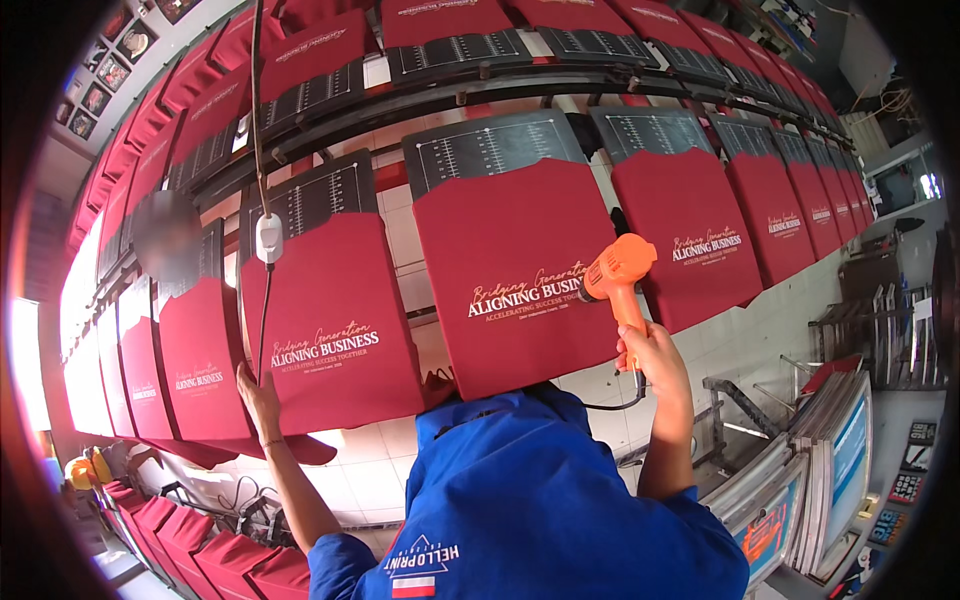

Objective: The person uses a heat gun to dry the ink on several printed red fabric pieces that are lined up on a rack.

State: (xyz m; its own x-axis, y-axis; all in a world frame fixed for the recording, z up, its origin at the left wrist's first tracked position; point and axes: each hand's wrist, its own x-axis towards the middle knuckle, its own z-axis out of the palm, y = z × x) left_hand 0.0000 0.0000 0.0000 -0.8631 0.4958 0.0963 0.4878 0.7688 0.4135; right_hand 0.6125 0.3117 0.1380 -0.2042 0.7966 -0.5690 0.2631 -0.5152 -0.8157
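Note:
My right hand (655, 358) is wrapped round the handle of an orange heat gun (622, 268). Its nozzle points left at the white and gold print on a dark red shirt (520, 240), stretched over a black ruled board. On the left, my left hand (260, 402) is by the edge of another printed red shirt (330, 290). A dark power cord (266, 315) drops from a white plug connector (268, 238) to that hand, where the fingers appear closed on it. The fingertips are partly hard to make out.
More red shirts on boards (785, 215) line both sides of a dark metal rail (420, 105). Framed screens (835, 470) lean at the lower right beside a metal stand (740, 400). Folded red cloth (215, 555) hangs at the lower left. A blurred patch covers part of the left.

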